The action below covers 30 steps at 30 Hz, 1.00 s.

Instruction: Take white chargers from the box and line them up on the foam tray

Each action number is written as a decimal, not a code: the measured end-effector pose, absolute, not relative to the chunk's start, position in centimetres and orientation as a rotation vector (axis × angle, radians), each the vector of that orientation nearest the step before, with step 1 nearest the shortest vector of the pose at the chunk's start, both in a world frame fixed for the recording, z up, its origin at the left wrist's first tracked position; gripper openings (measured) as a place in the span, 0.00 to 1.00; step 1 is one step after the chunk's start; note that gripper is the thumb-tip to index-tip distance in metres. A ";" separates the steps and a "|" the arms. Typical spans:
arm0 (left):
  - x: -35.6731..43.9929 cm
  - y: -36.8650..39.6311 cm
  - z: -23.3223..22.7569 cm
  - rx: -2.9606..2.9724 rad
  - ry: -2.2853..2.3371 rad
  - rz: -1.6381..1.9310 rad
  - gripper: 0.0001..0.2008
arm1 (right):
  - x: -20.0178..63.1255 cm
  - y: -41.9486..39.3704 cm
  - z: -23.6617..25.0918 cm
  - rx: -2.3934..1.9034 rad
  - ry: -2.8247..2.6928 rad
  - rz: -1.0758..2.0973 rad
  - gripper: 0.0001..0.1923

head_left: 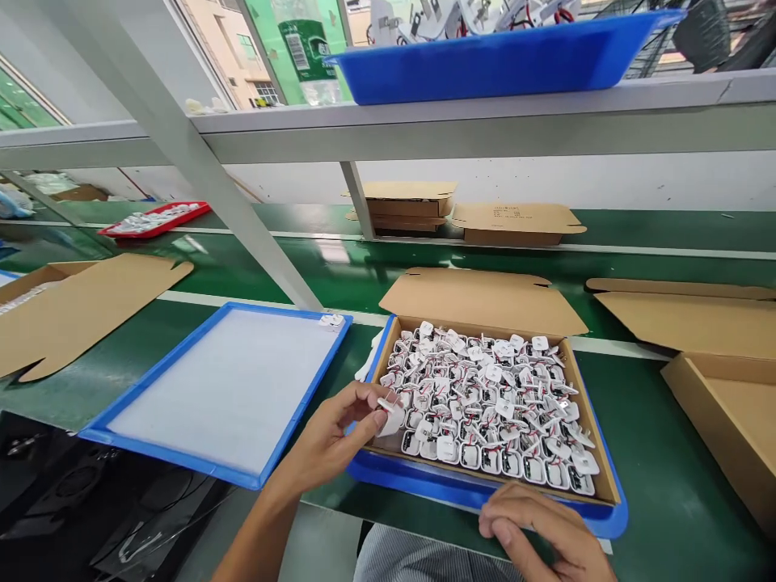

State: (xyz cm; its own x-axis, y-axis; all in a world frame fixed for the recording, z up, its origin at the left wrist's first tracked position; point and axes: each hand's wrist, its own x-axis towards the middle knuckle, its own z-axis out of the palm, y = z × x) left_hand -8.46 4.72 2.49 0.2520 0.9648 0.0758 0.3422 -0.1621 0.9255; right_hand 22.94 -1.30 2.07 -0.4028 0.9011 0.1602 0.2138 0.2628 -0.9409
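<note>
My left hand point(344, 432) pinches a small white plastic part point(391, 417) between thumb and fingers, at the left front corner of an open cardboard box point(579, 388). Packed inside the box are many similar white parts point(478, 392) with short red and black wires. Under the box lies a blue tray point(418, 485), its rim showing along the front and sides. My right hand point(542, 529) is by the tray's front edge, fingers loosely curled together; no object shows in it.
A white board with a blue frame point(230, 388) lies left of the box, two small white pieces point(331, 320) on its corner. Open cartons stand at left point(103, 299) and right point(727, 388). A slanted metal post point(242, 218) and a shelf bearing a blue bin point(485, 69) cross ahead.
</note>
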 end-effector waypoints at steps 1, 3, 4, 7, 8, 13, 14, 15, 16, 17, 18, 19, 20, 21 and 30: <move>-7.7 4.3 2.3 1.495 1.083 1.018 0.05 | 22.6 -1.2 2.0 -1.067 -1.748 1.196 0.13; -5.7 3.3 1.9 1.303 0.846 1.101 0.04 | 21.9 -0.8 1.9 -1.121 -1.632 1.253 0.14; -4.6 2.8 1.6 1.298 0.795 1.110 0.03 | 21.7 -0.6 1.8 -1.121 -1.573 1.298 0.15; -1.7 1.4 1.0 1.495 0.888 1.102 0.09 | 21.1 0.1 1.5 -1.091 -1.459 1.364 0.19; -1.1 1.2 0.8 1.586 0.956 1.099 0.14 | 21.1 0.3 1.4 -1.095 -1.455 1.346 0.17; -0.1 1.0 0.3 1.853 1.108 1.110 0.22 | 21.2 0.6 1.5 -1.065 -1.478 1.265 0.12; -0.1 1.1 0.3 1.846 1.107 1.104 0.21 | 21.3 0.6 1.5 -1.053 -1.489 1.260 0.14; -0.1 1.2 0.3 1.829 1.096 1.096 0.21 | 21.4 0.5 1.5 -1.045 -1.510 1.242 0.15; -0.1 1.3 0.3 1.806 1.080 1.091 0.21 | 21.5 0.5 1.6 -1.042 -1.537 1.213 0.16; -0.1 1.3 0.3 1.782 1.066 1.093 0.21 | 21.6 0.4 1.6 -1.044 -1.571 1.176 0.16; -0.1 1.4 0.3 1.759 1.055 1.098 0.20 | 21.7 0.3 1.6 -1.050 -1.606 1.134 0.17; -0.1 1.3 0.3 1.739 1.051 1.105 0.20 | 21.7 0.2 1.6 -1.057 -1.639 1.088 0.17; 0.0 1.3 0.3 1.717 1.051 1.109 0.19 | 21.7 0.2 1.6 -1.060 -1.670 1.041 0.18; 0.0 1.3 0.3 1.695 1.053 1.115 0.19 | 21.7 0.1 1.5 -1.059 -1.697 0.995 0.18; 1.6 0.4 0.4 1.289 1.009 1.278 0.13 | 21.2 -0.6 1.5 -1.109 -1.724 0.765 0.10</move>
State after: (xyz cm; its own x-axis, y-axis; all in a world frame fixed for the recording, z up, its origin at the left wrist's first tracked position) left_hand 1.59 0.42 0.38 0.0877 0.9859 0.1422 -0.0905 -0.1343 0.9868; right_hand 21.18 -0.57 1.49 -0.1727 0.9157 0.3629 0.3454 0.4013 -0.8483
